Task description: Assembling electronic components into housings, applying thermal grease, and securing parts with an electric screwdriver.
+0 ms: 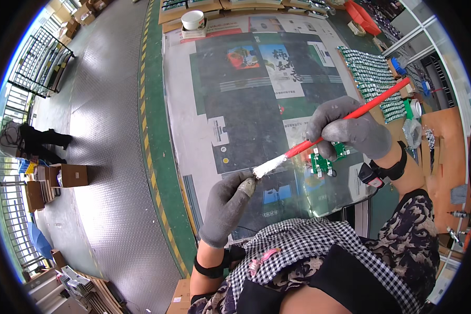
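Note:
My right hand (350, 128), in a grey glove, grips a long red stick (384, 96) slanting down to the left. Its lower end is a ragged white tip (270, 166), bristles or something coated; I cannot tell which. Right at that tip, my gloved left hand (229, 204) has thumb and forefinger pinched together. Whatever they pinch is too small to make out. Just below the right hand, green circuit boards (322, 163) lie on the table (235, 112).
Rows of small green boards (371, 76) line the right side of the table. A white bowl (193, 20) stands at the far left corner, a red bin (362, 18) at the far right. Across the walkway are a person (31, 142) and an open cardboard box (72, 176).

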A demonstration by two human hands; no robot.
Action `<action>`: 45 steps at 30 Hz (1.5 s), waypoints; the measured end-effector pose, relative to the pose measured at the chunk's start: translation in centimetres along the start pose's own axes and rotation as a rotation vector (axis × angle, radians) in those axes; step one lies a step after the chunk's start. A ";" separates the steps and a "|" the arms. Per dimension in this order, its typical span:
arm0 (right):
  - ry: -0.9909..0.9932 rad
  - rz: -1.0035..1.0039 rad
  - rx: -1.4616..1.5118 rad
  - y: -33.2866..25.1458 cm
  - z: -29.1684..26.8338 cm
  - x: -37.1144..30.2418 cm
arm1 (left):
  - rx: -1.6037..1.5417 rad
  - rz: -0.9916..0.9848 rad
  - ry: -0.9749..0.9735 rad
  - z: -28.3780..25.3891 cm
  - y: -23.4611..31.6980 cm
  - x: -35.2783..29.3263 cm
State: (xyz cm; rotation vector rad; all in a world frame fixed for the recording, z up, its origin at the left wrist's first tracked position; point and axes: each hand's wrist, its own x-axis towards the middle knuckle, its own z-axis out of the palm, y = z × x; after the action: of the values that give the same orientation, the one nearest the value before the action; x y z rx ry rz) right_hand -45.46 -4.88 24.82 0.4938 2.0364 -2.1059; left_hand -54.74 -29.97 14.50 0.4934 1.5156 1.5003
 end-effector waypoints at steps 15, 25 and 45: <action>-0.196 -0.067 0.050 1.6 -1.3 1.5 | -0.015 -0.039 -0.041 -0.4 0.2 0.9; -0.318 -0.163 -0.233 1.4 -1.7 2.2 | -0.020 -0.091 -0.002 -0.5 0.1 1.6; -0.062 -0.282 -0.230 -2.2 -1.5 10.8 | -0.026 -0.133 0.137 -5.4 -2.7 6.5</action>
State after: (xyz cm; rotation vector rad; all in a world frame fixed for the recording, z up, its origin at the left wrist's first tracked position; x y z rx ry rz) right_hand -56.12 -2.17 23.05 0.1101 2.3903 -1.9587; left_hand -61.47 -28.28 9.06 0.2732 1.6001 1.4720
